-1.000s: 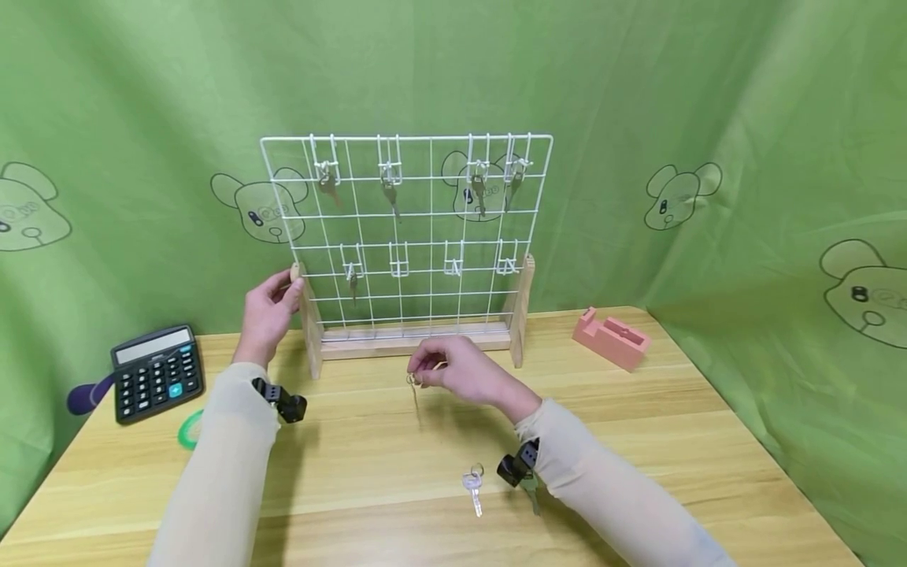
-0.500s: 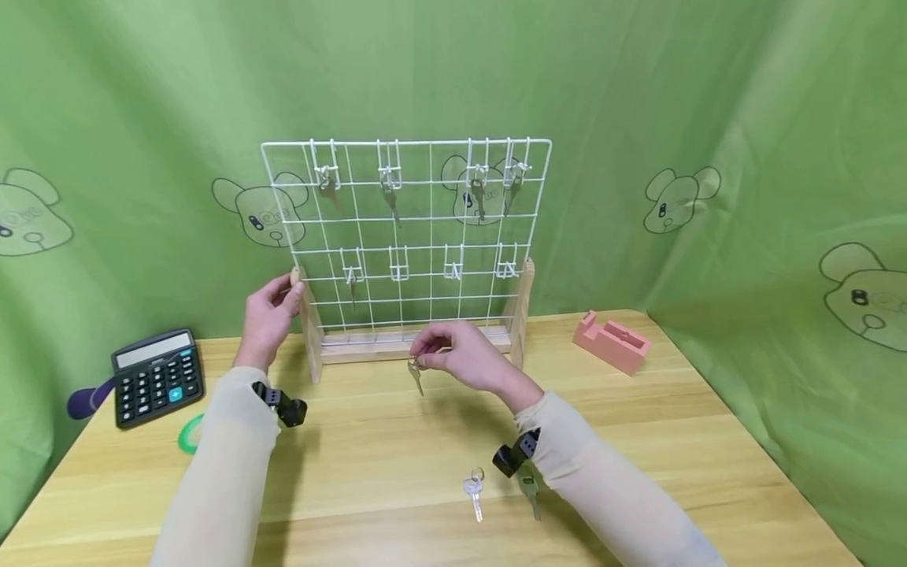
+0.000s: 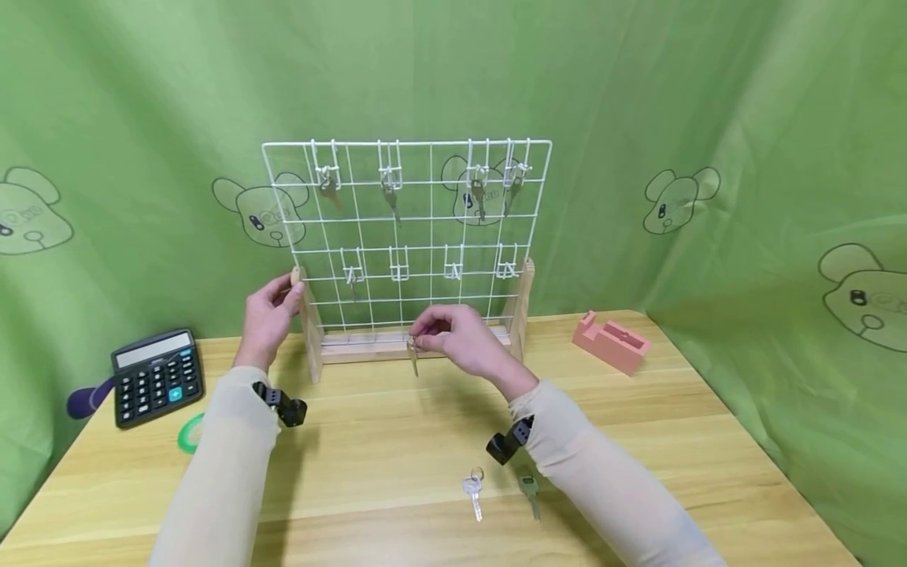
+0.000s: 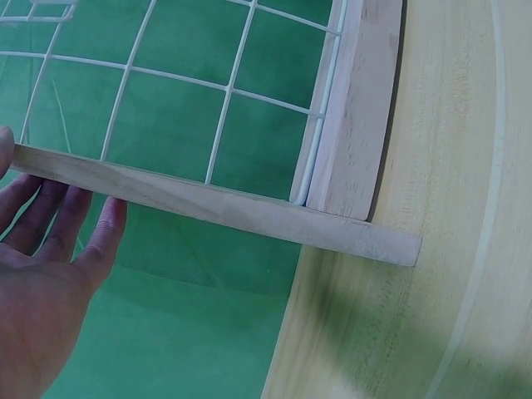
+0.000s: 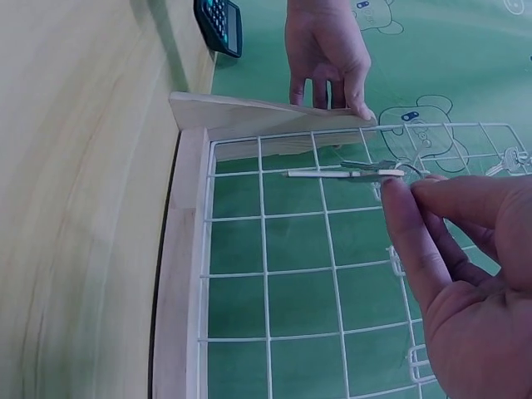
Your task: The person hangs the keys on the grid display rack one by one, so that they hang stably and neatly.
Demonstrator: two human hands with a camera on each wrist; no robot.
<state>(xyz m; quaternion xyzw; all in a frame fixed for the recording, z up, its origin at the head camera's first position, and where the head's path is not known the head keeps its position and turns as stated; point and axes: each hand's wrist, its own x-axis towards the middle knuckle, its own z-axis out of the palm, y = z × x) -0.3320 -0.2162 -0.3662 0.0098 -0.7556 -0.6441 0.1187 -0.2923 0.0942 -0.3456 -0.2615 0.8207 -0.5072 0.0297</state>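
Pinching key (image 3: 414,359) w/ R hand (image 3: 462,339), can't tell exactly where, dangling it just below fingertips. Gripping post (image 3: 310,335) betw. thumb & fingers of L hand (image 3: 269,311), prob. to steady wire rack (image 3: 432,143).

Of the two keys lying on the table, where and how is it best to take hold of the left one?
I would pinch the left key by its broad head, from above, closing on the head's opposite edges. It lies flat on the table, so grasping from below looks difficult; the narrow blade, pointing toward the near side, probably offers less hold.
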